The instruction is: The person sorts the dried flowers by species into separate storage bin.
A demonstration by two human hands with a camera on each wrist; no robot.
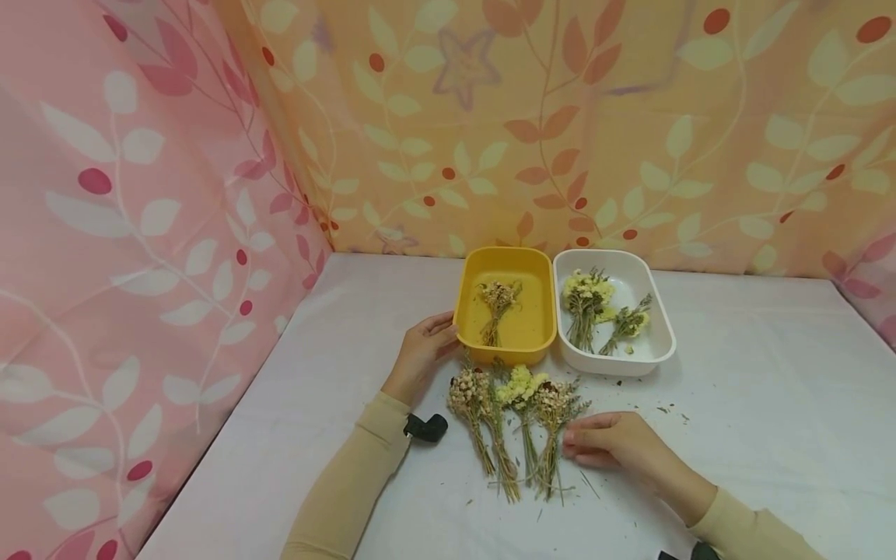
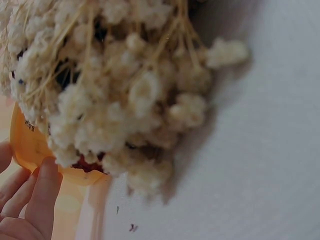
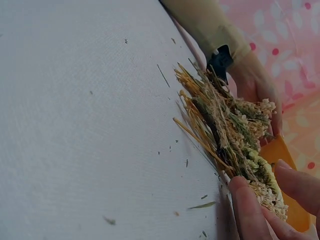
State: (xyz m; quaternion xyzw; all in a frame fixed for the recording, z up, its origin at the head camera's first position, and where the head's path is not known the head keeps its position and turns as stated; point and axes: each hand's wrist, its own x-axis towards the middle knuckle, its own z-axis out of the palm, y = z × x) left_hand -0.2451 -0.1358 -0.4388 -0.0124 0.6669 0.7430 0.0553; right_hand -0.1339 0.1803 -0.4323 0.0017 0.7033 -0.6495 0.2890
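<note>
Several bundles of dried flowers lie in a row on the table. A cream bundle (image 1: 470,393) is at the left, a yellow-headed bundle (image 1: 521,386) nearer the middle, and another cream bundle (image 1: 554,404) at the right. My left hand (image 1: 423,350) touches the left side of the yellow tray (image 1: 462,307) with its fingers extended. Beside the rightmost bundle, my right hand (image 1: 612,442) has its fingertips close to the stems; whether they touch is unclear. Inside the yellow tray lies a small brownish bundle (image 1: 498,299).
Against the yellow tray stands a white tray (image 1: 661,342), with a larger yellow bundle (image 1: 586,299) and a smaller one (image 1: 628,323) inside. Plant crumbs (image 1: 672,408) are scattered on the white table cloth (image 1: 777,373). Patterned curtains (image 1: 420,140) hang behind and at the sides.
</note>
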